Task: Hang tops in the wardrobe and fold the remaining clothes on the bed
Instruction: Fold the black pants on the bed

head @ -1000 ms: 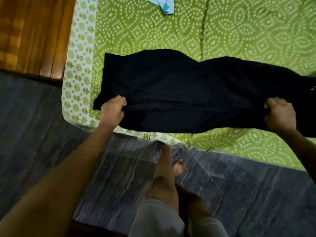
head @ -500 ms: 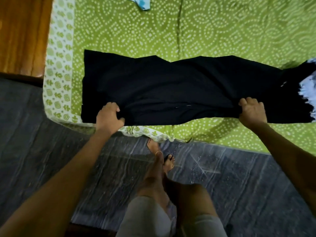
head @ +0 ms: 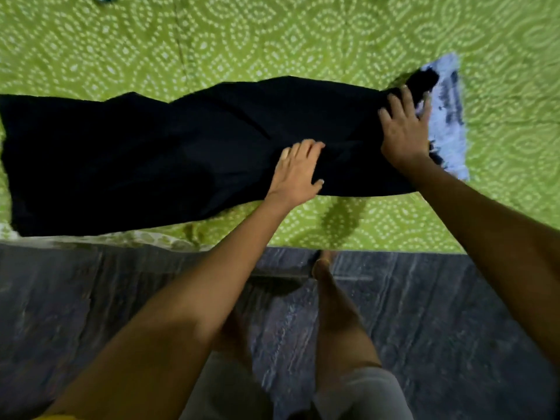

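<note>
Black soft cloth garment (head: 181,153) is lying long and flat across the green dotted bed sheet (head: 272,40), near the bed's edge, so it is easy to fold. Both hands are pressing down with straight, spread fingers, gripping nothing. The left hand (head: 298,171) is resting on the middle. The right hand (head: 404,128) is flattening the end, beside a pale blue-white cloth (head: 448,116). No writing is showing.

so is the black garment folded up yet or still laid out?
Laid out: the black garment lies as one long strip across the green bedsheet, left hand and right hand flat on it.
</note>
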`<move>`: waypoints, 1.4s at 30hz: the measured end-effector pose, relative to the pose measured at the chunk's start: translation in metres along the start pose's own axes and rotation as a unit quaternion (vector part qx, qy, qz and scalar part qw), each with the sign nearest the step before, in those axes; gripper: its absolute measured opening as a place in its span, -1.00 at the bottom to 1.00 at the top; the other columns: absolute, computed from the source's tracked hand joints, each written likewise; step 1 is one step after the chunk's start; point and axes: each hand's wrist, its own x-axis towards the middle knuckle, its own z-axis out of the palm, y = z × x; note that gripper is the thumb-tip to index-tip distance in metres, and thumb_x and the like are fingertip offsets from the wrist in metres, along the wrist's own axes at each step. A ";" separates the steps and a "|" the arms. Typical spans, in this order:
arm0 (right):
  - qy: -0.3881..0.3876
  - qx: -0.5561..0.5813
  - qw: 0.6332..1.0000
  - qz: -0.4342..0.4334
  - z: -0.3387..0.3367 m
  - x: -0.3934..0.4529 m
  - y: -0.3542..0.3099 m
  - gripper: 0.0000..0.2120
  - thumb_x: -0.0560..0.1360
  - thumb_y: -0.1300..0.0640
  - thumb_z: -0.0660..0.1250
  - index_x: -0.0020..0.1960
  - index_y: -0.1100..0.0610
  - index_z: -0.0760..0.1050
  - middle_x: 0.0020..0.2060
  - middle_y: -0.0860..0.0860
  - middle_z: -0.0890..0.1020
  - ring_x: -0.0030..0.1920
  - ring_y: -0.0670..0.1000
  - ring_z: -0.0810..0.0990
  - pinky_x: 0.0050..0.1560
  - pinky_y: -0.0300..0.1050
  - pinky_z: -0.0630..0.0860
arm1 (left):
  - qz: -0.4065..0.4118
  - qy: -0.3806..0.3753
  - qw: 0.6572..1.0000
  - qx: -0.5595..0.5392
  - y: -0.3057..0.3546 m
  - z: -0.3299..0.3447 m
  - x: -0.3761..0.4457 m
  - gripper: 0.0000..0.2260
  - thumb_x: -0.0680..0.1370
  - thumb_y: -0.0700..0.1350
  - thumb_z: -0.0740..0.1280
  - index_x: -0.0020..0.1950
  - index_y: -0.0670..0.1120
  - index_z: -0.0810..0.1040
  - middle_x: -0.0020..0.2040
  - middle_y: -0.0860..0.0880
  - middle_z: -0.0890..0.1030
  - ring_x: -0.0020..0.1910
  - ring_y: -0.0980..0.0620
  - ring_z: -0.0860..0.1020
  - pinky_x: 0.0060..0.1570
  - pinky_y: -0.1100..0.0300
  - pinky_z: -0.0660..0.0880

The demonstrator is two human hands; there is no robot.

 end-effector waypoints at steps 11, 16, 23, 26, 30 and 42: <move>0.125 -0.027 0.981 -0.148 -0.034 0.024 0.106 -0.78 0.26 0.35 0.31 -0.13 0.24 0.38 -0.34 0.19 0.51 -0.32 0.16 0.53 -0.37 -0.10 0.31 | -0.032 0.172 0.984 -0.035 0.035 0.037 0.007 -0.74 0.29 -0.35 0.34 -0.04 -0.23 0.52 -0.14 -0.17 0.54 -0.12 -0.05 0.47 -0.11 0.13 0.36; -0.003 0.109 0.979 -0.174 0.047 -0.073 0.123 -0.66 0.26 0.21 0.34 -0.01 0.32 0.45 -0.21 0.29 0.53 -0.17 0.27 0.55 -0.13 0.02 0.39 | -0.093 -0.048 0.993 -0.053 0.027 0.047 -0.003 -0.80 0.36 -0.30 0.32 -0.03 -0.18 0.46 -0.07 -0.11 0.48 -0.01 -0.11 0.49 -0.08 0.06 0.40; 0.139 0.507 0.797 0.298 0.057 -0.051 0.142 -0.52 0.29 -0.15 0.43 0.00 0.20 0.49 -0.12 0.06 0.54 -0.07 0.04 0.51 0.01 -0.03 0.43 | 0.016 -0.041 0.998 -0.040 0.044 0.028 0.035 -0.50 0.36 0.05 0.45 0.20 -0.12 0.43 0.08 -0.06 0.46 0.09 -0.04 0.47 0.08 0.06 0.42; -0.102 0.719 0.576 0.375 0.062 -0.029 0.134 -0.41 0.00 -0.20 0.62 -0.11 0.11 0.58 -0.22 -0.01 0.62 -0.22 0.00 0.58 -0.14 -0.07 0.51 | 0.015 -0.082 0.996 0.017 0.057 0.039 0.046 -0.25 0.34 0.29 0.39 0.39 -0.08 0.30 0.24 -0.05 0.40 0.20 -0.06 0.40 0.19 0.02 0.36; -0.143 0.696 0.636 0.302 0.057 -0.015 0.130 -0.65 0.24 0.22 0.58 -0.03 0.31 0.59 -0.25 -0.07 0.69 -0.24 -0.12 0.65 -0.16 -0.15 0.61 | 0.021 -0.077 0.993 0.090 0.075 0.055 0.047 -0.08 0.34 0.33 0.35 0.54 -0.04 0.05 0.51 -0.09 0.15 0.38 -0.13 0.26 0.32 -0.03 0.19; 0.040 0.343 0.856 0.384 0.039 0.011 0.231 -0.32 0.32 -0.07 0.40 0.30 0.27 0.34 0.13 0.16 0.49 0.13 0.11 0.48 0.23 0.03 0.36 | -0.040 -0.089 0.991 0.088 0.063 0.052 0.042 -0.25 0.54 0.21 0.19 0.55 -0.04 -0.13 0.56 -0.06 -0.10 0.54 -0.06 -0.11 0.47 0.01 -0.16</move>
